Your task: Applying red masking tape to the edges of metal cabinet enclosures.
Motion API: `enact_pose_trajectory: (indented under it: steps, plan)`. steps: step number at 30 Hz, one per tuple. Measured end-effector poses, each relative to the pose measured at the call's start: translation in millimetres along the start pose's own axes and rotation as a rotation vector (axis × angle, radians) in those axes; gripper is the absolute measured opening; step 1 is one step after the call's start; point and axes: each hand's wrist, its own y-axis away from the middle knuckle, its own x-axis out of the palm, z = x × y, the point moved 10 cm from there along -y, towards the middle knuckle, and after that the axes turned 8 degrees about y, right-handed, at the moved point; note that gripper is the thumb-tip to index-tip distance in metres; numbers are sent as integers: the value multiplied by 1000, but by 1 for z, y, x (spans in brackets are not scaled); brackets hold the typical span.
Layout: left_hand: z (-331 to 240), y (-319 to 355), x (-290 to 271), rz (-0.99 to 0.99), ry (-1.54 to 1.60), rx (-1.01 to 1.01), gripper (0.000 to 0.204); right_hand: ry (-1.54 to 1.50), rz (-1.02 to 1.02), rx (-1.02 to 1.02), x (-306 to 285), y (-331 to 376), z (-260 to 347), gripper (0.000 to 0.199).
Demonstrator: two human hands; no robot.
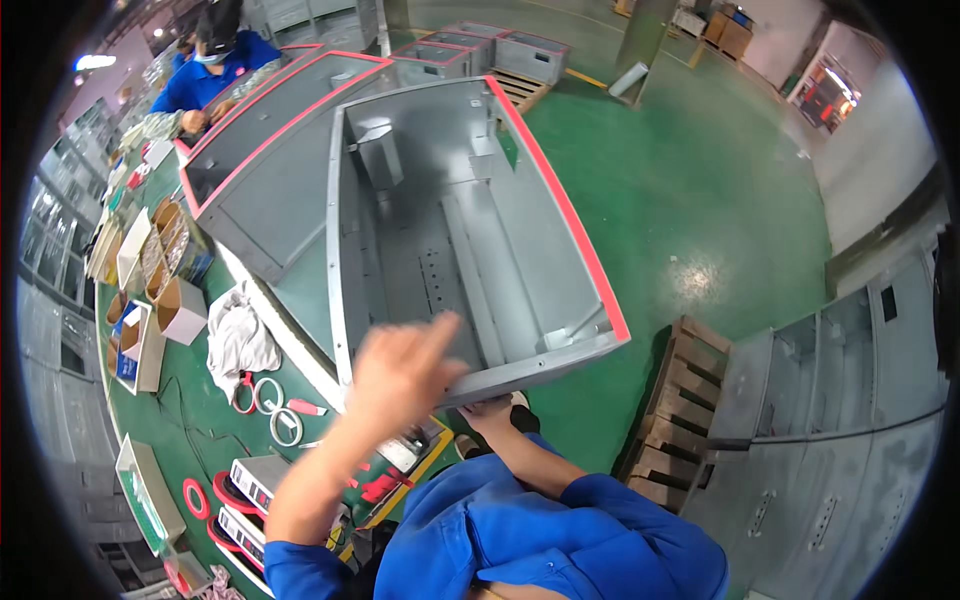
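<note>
A grey open-topped metal cabinet shell [550,225] lies tilted in front of me, its hollow inside facing up. Red tape [560,205] runs along the right rim; the near and left rims are bare metal. Over the near-left corner is my left hand [405,370], smeared by motion, one finger pointing toward the inside. I cannot make out anything in it. At the near edge, my right hand [487,410] grips the shell from below, most of its fingers hidden under the metal.
Another red-taped shell [290,150] lies behind, where a co-worker [215,75] in blue works. The green bench [190,380] holds a white cloth [243,335], tape rolls [286,427] and small boxes [182,310]. To the right are a wooden pallet [672,410] and grey cabinets [830,450].
</note>
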Motion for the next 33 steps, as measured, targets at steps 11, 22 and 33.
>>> enact_pose_trajectory:
  steps: [11, 22, 33]
  plan:
    - [156, -81, 6, 394, -299, 169, 49, 745, -805, -84, 59, 19, 138, 66]
    - [127, -123, 111, 526, -368, 20, 26, 1146, -795, -54, 123, -74, 333, 62]
    - [64, -75, 94, 349, -408, -497, 28, 1378, -634, 117, 150, -193, 377, 59]
